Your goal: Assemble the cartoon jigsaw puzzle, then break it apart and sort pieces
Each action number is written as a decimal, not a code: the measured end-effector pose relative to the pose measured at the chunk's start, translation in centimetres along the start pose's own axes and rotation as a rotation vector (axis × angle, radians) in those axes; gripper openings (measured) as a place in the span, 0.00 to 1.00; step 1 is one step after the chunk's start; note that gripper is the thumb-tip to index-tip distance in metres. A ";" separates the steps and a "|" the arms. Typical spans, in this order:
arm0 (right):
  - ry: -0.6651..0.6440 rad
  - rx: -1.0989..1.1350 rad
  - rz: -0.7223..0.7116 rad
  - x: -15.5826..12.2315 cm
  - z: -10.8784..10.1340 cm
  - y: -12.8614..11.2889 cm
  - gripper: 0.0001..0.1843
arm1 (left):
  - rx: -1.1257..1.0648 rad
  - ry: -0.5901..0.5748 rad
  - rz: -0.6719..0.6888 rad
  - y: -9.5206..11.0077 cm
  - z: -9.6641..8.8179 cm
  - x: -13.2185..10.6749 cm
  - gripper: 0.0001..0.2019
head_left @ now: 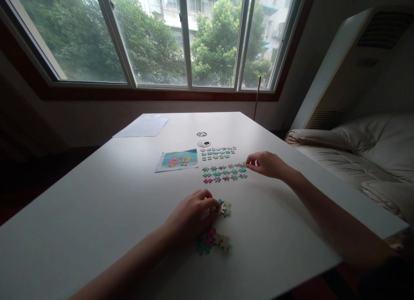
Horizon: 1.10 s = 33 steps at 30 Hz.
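Note:
My left hand [196, 211] bends over a small heap of jigsaw puzzle pieces [225, 208], its fingers closed on a piece at the heap's near side. Just below lies a second heap, with pink, green and plain tan pieces [221, 241], partly shaded by the hand. Further off, several rows of puzzle pieces [225, 178] lie spread on the white table [129, 205]. At the right end of these rows, my right hand [267, 164] pinches a puzzle piece at its fingertips; most of that piece is hidden. Another group of pieces [218, 153] sits in rows behind.
A cartoon picture sheet [179, 159] lies left of the rows. Two small round items [203, 143] rest beyond them, and white paper [142, 126] is at the far left corner. A pale sofa [339, 149] stands right of the table, a window [155, 41] behind it.

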State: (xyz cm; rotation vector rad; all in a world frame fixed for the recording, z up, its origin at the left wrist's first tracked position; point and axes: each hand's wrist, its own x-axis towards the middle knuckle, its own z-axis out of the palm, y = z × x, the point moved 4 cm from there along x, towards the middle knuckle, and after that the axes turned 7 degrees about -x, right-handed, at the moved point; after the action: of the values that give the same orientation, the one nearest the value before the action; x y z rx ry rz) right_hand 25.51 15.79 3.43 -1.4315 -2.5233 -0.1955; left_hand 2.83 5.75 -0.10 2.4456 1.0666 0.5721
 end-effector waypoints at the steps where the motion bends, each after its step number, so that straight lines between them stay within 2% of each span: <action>1: -0.058 0.005 0.017 0.0 0.3 0.7 0.08 | 0.004 0.001 0.005 0.0 0.0 0.0 0.09; 7: -0.323 0.229 0.029 -0.3 1.6 3.7 0.11 | 0.027 0.030 0.052 -0.1 0.0 0.0 0.09; 12: -0.409 0.323 0.020 -0.5 2.3 4.1 0.13 | 0.040 0.037 0.062 -0.3 0.1 -0.1 0.08; 20: -0.382 0.329 -0.050 -0.3 2.3 2.2 0.11 | 0.087 0.030 0.069 -0.1 0.0 -0.1 0.08; 28: -0.351 0.319 -0.068 -0.3 2.5 2.3 0.11 | 0.137 0.057 0.104 -0.3 0.3 0.0 0.08; 30: -0.314 0.309 -0.082 -0.2 2.4 2.2 0.11 | 0.138 0.055 0.106 -0.3 0.3 -0.1 0.08; 33: -0.185 0.264 -0.131 0.0 1.7 1.3 0.10 | 0.152 0.035 0.091 -0.1 0.2 -0.1 0.07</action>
State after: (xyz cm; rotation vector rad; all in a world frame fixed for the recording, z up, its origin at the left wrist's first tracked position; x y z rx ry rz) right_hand 26.38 16.79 1.81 -1.2339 -2.6682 0.2513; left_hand 2.83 5.72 -0.28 2.6362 1.0524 0.5836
